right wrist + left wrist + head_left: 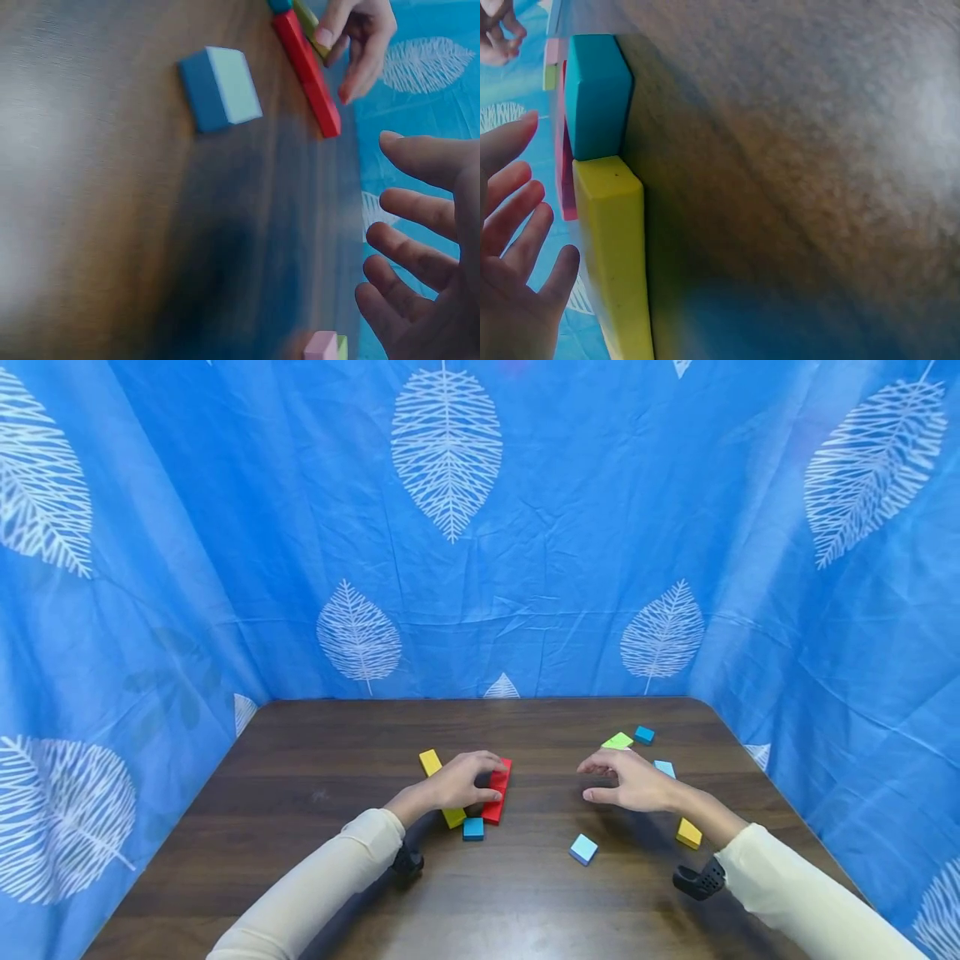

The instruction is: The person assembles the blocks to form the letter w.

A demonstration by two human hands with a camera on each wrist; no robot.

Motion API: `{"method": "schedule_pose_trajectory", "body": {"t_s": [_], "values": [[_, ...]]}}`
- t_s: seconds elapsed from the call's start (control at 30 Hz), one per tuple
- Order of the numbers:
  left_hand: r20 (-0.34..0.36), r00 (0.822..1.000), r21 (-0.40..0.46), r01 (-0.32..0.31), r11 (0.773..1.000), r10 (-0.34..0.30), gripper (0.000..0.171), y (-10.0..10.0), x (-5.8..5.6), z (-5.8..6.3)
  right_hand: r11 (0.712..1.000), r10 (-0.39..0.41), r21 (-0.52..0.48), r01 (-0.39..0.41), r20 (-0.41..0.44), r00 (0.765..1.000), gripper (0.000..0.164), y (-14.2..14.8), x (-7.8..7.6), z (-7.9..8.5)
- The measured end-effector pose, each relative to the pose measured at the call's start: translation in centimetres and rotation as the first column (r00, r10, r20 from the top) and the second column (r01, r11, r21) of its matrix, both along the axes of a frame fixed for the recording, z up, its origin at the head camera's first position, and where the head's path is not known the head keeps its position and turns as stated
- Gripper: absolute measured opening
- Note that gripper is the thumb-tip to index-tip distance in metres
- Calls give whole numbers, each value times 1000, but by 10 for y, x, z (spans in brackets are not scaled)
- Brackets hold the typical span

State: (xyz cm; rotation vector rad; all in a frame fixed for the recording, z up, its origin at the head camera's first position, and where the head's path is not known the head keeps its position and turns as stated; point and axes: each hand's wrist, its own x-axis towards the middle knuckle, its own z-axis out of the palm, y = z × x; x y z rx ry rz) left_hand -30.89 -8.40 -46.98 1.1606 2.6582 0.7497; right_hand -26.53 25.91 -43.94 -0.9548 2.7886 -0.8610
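My left hand (463, 781) hovers with bent, parted fingers near the red blocks (497, 793), which lie end to end. Beneath that hand a long yellow block (431, 762) lies partly hidden. The left wrist view shows the fingers (526, 240) spread and holding nothing, beside the yellow block and a small blue block (598, 97). My right hand (637, 782) is held above the table with thumb and fingers apart and nothing between them. In front of it sits a light blue block (583, 849). A green block (618, 741) lies just behind this hand.
Another blue block (644, 735) and a pale blue block (664, 768) lie at the right. A yellow-orange block (688, 833) sits near the right wrist. The right wrist view also has a pink block (321, 345). Blue leaf-print cloth (480, 635) surrounds the wooden table (337, 735).
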Motion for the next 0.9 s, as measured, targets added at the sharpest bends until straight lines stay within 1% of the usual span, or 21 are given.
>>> {"method": "schedule_pose_trajectory", "body": {"t_s": [0.1,0.2,0.3,0.37,0.4,0.47,0.53,0.6,0.8,0.9], "values": [[2,1000,-22,-7,1000,7,47,0,2,-1,1000,21,6,-21,38,999,43,2,8,-6],[13,1000,-38,-21,999,21,45,-1,3,-1,998,63,1,-64,112,992,45,2,14,-10],[14,1000,-45,-25,999,26,42,-1,4,0,991,135,-21,-133,213,968,46,3,18,-14],[16,999,-43,-27,999,28,41,0,5,0,983,183,-47,-177,272,945,47,5,21,-16],[19,999,-39,-28,999,29,40,1,5,1,978,207,-56,-199,289,935,48,5,23,-18],[28,999,-37,-33,999,34,40,2,6,1,969,247,-62,-240,299,922,50,7,26,-21],[36,999,-34,-35,999,36,40,4,7,1,962,273,-65,-266,288,918,51,8,29,-24],[44,998,-30,-35,999,36,40,5,7,0,958,287,-57,-283,270,919,49,9,31,-27],[38,998,-41,-42,998,44,41,4,8,-3,966,259,-56,-253,277,925,31,7,32,-30],[30,998,-43,-45,998,47,41,3,8,-3,971,238,-52,-232,275,931,26,6,32,-31]]}}
